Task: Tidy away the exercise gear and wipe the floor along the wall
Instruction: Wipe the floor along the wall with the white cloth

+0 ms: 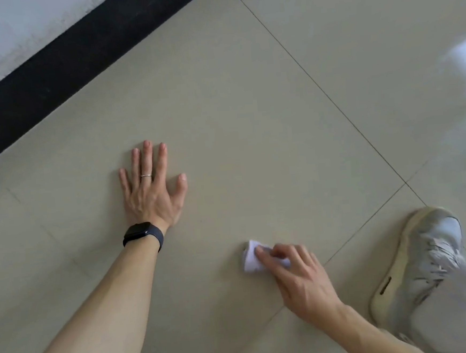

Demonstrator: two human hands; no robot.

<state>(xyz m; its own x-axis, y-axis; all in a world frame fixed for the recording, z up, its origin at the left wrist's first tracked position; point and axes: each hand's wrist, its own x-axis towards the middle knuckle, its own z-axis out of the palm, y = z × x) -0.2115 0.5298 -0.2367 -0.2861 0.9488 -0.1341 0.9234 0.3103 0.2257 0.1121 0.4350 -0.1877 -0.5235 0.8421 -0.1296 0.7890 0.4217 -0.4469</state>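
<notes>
The floor [248, 105] is the biggest thing. It is made of big pale tiles with thin dark lines between them. At 10 o'clock is the white wall [6, 32]. A wide black strip [77, 57] runs along its bottom where it meets the floor.

At 4 o'clock a grey shoe [422, 261] stands on the tiles, with a pale trouser leg [460, 311] above it.

At 9 o'clock the left hand [150, 191] lies flat on the floor. Its fingers are straight and a little apart, the thumb sticks out to the side, and it holds nothing.

At 5 o'clock the right hand [298, 279] is down on the floor too. Its fingers are bent and pinch a small white cloth [251, 260]. The cloth is scrunched up and touches the tile, well away from the wall.

A black watch [143, 233] sits on the left wrist. A thin silver ring [146, 175] is on one finger of the left hand.
</notes>
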